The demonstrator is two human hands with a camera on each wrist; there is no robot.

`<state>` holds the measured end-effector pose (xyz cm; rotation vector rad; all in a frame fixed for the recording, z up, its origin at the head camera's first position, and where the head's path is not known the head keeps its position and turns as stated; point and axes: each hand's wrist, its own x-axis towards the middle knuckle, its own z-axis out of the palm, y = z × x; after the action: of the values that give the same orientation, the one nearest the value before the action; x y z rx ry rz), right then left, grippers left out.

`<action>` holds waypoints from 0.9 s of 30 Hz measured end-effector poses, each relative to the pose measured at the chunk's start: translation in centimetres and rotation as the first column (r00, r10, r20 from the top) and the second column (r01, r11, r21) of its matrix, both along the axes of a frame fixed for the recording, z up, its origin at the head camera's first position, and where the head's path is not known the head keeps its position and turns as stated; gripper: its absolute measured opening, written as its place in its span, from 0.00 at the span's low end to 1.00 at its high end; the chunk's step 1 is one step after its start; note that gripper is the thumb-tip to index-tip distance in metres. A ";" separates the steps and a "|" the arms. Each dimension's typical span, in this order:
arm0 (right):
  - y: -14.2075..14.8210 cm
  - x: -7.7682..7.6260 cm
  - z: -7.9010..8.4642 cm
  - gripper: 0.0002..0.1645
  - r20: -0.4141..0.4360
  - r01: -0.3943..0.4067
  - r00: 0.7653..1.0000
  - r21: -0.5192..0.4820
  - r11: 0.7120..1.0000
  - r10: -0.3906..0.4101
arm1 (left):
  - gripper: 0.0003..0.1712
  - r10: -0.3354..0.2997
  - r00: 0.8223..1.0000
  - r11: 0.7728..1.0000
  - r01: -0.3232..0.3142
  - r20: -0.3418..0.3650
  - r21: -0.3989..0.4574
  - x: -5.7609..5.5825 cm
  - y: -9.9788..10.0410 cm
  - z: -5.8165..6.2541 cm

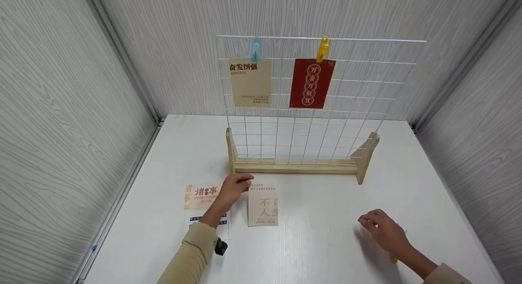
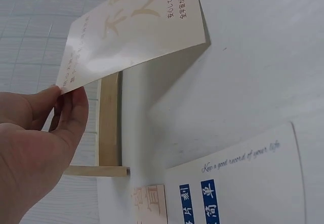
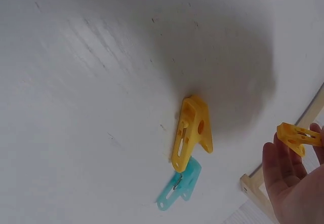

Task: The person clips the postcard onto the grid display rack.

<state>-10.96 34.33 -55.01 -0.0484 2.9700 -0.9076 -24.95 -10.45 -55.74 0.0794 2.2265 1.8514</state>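
Note:
My left hand (image 1: 235,189) pinches a cream card (image 1: 263,208) by its upper left corner. In the left wrist view this card (image 2: 136,26) is tilted, with its corner between thumb and fingers (image 2: 73,107). On the right, my right hand (image 1: 383,231) holds a yellow clothespin (image 3: 296,137) in its fingers, plain in the right wrist view. Below that hand, another yellow clothespin (image 3: 190,133) and a light blue one (image 3: 179,183) lie on the table, touching or nearly so.
A white wire grid (image 1: 301,133) stands on a wooden base (image 1: 295,168). A cream card (image 1: 251,84) hangs from a blue clothespin (image 1: 256,49), a red card (image 1: 299,84) from a yellow one (image 1: 322,50). Left on the table lie a pink card (image 1: 200,198) and a white card (image 2: 243,178).

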 end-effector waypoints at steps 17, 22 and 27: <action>-0.6 -2.0 0.8 0.27 0.013 -0.027 1.000 0.049 0.998 0.027 | 0.17 -0.010 1.000 1.000 0.010 0.001 -0.002 0.4 0.4 0.0; -0.6 -2.5 1.4 0.22 -0.001 -0.040 0.999 0.028 0.999 0.040 | 0.18 -0.034 0.999 0.999 0.034 0.023 0.013 0.4 0.3 0.1; -0.5 -3.1 2.7 0.21 -0.056 -0.041 0.998 0.000 0.999 0.041 | 0.21 -0.065 0.996 0.997 0.064 0.053 0.033 0.5 0.3 0.5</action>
<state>-14.02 33.81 -52.29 -0.1372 3.0074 -0.9183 -24.46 -10.13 -55.19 0.1044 2.1336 1.8332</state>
